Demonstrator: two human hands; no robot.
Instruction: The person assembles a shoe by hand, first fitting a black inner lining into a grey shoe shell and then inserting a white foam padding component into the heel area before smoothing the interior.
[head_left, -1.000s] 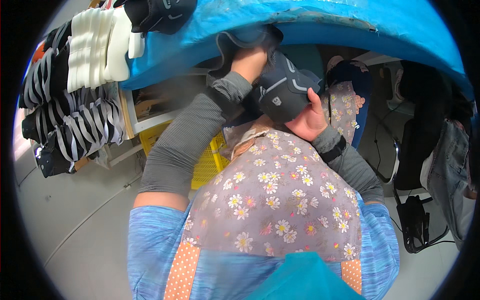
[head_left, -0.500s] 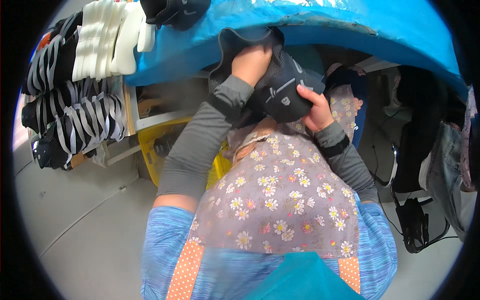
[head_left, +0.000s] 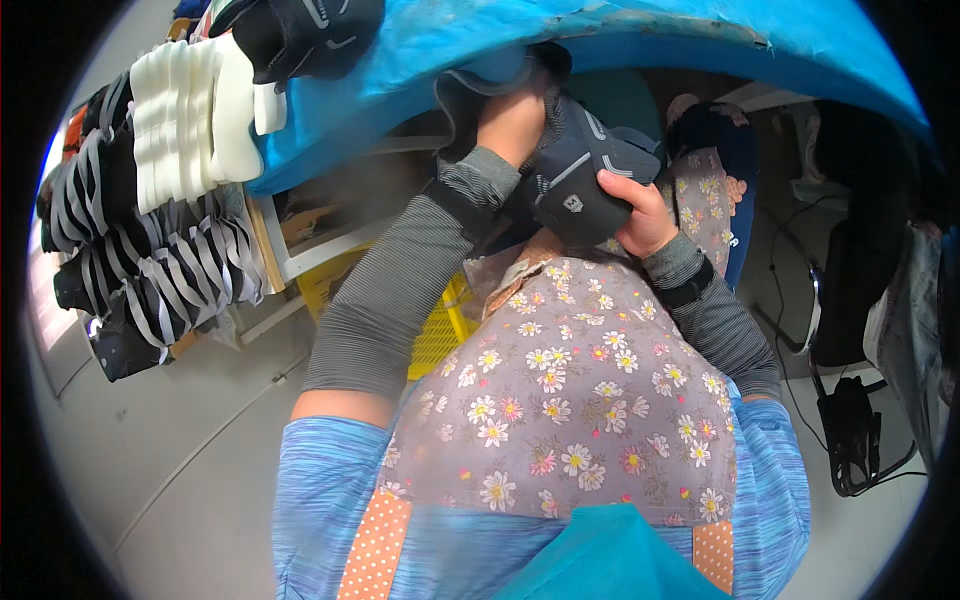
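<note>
Between my hands, above the lap and in front of the blue table edge, is a black padded fabric sleeve (head_left: 580, 185) with grey printed lines and a small grey badge. My right hand (head_left: 643, 212) grips its right side, thumb on top and the other fingers hidden beneath. My left hand (head_left: 513, 122) is pushed into the sleeve's open far-left end and grasps it from within; the fingertips are covered by the fabric. A loose dark flap with a wavy edge stands up around the left wrist.
Ahead curves a blue covered table (head_left: 640, 40) with a similar black piece (head_left: 310, 35) on it. At left stand white foam pads (head_left: 190, 120) and stacked black-and-grey pieces (head_left: 170, 260). A yellow crate (head_left: 440, 335) sits below; a black bag (head_left: 850, 430) is at right.
The view has shifted, so the left-hand stacks sit lower in the picture. My left hand reaches a little deeper into the sleeve; my right hand keeps its hold.
</note>
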